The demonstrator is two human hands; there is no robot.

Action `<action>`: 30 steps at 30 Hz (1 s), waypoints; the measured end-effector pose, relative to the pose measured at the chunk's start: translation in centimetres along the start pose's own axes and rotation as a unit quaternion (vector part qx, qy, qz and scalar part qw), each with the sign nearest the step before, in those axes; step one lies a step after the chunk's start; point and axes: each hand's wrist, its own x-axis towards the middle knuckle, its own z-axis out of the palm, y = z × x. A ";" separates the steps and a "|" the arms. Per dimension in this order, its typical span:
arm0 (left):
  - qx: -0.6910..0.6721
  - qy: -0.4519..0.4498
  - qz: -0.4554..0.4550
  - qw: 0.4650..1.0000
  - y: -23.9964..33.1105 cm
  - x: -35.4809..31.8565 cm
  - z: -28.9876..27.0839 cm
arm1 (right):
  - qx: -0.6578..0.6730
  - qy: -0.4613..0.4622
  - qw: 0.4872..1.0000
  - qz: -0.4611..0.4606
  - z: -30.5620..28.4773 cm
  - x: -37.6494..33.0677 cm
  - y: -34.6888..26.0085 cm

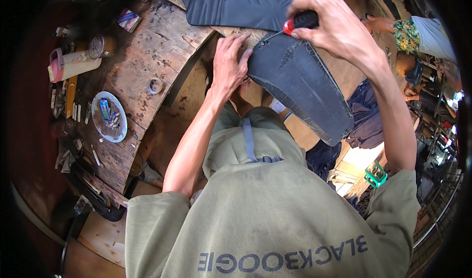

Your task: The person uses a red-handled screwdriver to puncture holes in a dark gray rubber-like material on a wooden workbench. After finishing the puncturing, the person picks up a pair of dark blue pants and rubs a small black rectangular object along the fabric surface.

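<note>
My right hand (339,32) is closed around the red and black handle of a thin-shafted hand tool (306,19), either a screwdriver or an awl. Its shaft slants down to the left, reaching the upper corner of a long black panel (305,81) with scuffed, cracked-looking edges. That panel hangs from the wooden bench toward my lap. At its left corner rests my left hand (228,64), fingers stretched out and thumb apart, close to the bench edge. Behind both hands lies a black ribbed, padded-looking sheet (231,5) on the bench.
The worn wooden bench (142,61) curves along my left. On it stand a round dish (109,116) with a blue item and bits, a tape roll (155,85), and a pink-lidded container (73,66). At right are dark cloth (366,115), a green plastic object (376,174) and other people.
</note>
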 end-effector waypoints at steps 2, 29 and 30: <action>0.004 -0.065 0.021 0.998 -0.4 1.5 0.5 | 0.090 0.011 0.996 0.015 -0.4 1.5 -0.3; 0.000 -0.028 0.023 0.999 -0.8 0.4 2.1 | -0.006 0.203 0.971 -0.128 7.4 6.1 0.9; 0.001 -0.024 0.028 0.999 -0.7 0.4 2.1 | 0.003 0.187 0.975 -0.122 7.5 6.1 0.7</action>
